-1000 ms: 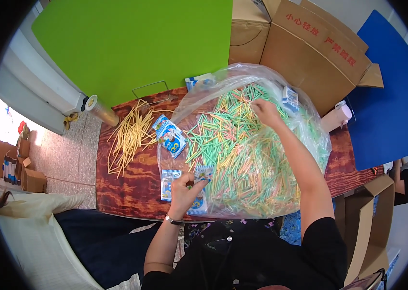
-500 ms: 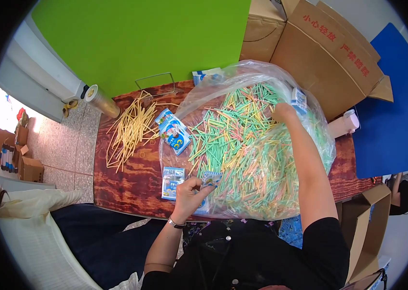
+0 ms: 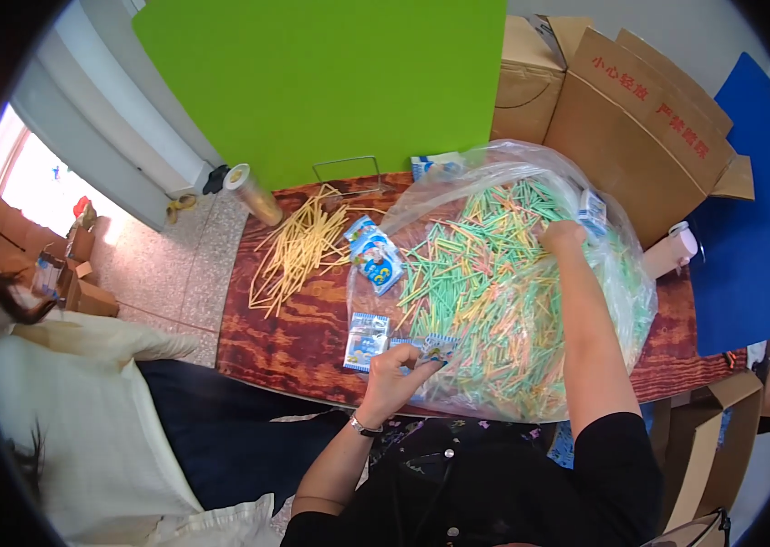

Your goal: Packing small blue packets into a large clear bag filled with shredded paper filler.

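Observation:
My left hand [image 3: 392, 381] is closed, with a small blue-and-white packet [image 3: 441, 347] pinched between thumb and fingers at the near edge of a large clear plastic bag [image 3: 505, 157]. Thin green, yellow and pink sticks [image 3: 458, 264] fill the bag's mouth in a loose heap. My right hand [image 3: 564, 237] reaches into the far right of that heap, fingers curled down among the sticks; what they hold is hidden. Near my left hand lies a flat packet [image 3: 367, 340], and beyond it another blue-and-white packet [image 3: 374, 256] rests against the bag.
Pale yellow sticks [image 3: 301, 251] are piled on the wooden table [image 3: 244, 351], beside a clear canister [image 3: 254, 194] and a wire stand [image 3: 349, 164]. A green board [image 3: 321, 82] and cardboard boxes [image 3: 631, 118] stand behind. A pink bottle [image 3: 671, 251] is at right; a person in cream clothing [image 3: 84, 410] at left.
The whole view has shifted, so the table and everything on it appear further right and slightly lower. My left hand still grips the small packet; my right hand stays in the heap.

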A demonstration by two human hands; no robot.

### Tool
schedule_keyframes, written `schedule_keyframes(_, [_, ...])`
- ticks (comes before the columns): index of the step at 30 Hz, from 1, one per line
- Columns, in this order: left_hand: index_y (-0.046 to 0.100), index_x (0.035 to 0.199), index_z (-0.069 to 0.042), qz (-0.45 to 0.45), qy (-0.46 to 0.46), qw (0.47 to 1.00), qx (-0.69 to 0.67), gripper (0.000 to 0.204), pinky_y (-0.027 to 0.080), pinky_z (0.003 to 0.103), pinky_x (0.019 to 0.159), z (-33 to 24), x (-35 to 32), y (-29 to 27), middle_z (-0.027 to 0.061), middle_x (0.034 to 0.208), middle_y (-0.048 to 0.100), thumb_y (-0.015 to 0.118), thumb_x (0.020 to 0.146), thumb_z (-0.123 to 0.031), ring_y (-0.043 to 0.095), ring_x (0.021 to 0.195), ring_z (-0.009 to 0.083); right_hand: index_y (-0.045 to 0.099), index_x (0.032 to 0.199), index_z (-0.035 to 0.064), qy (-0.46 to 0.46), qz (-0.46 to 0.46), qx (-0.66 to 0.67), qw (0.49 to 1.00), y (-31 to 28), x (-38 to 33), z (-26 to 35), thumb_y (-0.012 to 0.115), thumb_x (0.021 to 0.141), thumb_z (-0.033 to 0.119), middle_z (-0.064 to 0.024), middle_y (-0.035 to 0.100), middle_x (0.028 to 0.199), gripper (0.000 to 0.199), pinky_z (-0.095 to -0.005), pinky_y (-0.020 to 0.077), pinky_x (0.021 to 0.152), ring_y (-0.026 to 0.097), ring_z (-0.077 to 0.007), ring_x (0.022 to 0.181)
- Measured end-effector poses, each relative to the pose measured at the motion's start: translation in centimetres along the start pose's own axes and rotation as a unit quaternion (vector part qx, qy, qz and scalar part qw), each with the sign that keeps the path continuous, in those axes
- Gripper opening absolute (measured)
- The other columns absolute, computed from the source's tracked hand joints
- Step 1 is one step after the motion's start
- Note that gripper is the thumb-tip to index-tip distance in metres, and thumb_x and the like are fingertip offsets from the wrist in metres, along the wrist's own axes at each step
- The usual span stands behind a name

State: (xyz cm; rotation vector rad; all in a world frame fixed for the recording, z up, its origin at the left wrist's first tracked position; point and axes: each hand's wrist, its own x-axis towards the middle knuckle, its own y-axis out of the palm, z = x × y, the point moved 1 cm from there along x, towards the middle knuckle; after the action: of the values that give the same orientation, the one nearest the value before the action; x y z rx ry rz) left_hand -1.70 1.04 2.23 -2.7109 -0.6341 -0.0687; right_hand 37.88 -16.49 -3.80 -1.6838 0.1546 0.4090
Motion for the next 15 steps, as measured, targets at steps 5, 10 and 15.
schedule_keyframes(5, [0.056,0.067,-0.001,-0.002,0.003,1.0,0.01,0.026,0.038,0.024,0.052,-0.6,-0.6,-0.5,-0.001,0.062,0.053,0.079,0.076,-0.01,0.045,0.059,0.0042,0.069,0.112,0.0072,-0.061,-0.01,-0.015,0.998,1.1,1.0,0.5,0.046,0.093,0.046,-0.0138,0.064,0.121,0.049,-0.0419,0.0492,0.091,0.061,-0.0297,0.113])
schedule_keyframes(10, [0.055,0.067,-0.001,-0.008,-0.01,1.0,0.018,0.029,0.039,0.025,0.052,-0.5,-1.0,-0.3,0.0013,0.061,0.052,0.08,0.075,-0.012,0.046,0.058,0.007,0.069,0.112,0.0066,-0.101,-0.002,0.011,0.995,2.0,-0.1,1.7,0.051,0.087,0.024,-0.0171,0.064,0.12,0.035,-0.0413,0.0494,0.091,0.062,-0.0317,0.111])
schedule_keyframes(15, [0.053,0.067,-0.001,0.003,-0.011,1.0,0.028,0.031,0.039,0.026,0.052,-0.4,-0.7,0.4,0.0029,0.06,0.051,0.081,0.074,-0.014,0.046,0.057,0.0093,0.055,0.111,0.0012,-0.169,-0.077,0.148,0.971,1.6,-1.4,0.3,0.048,0.091,0.032,-0.0232,0.066,0.107,0.037,-0.0497,0.0485,0.085,0.064,-0.0392,0.099])
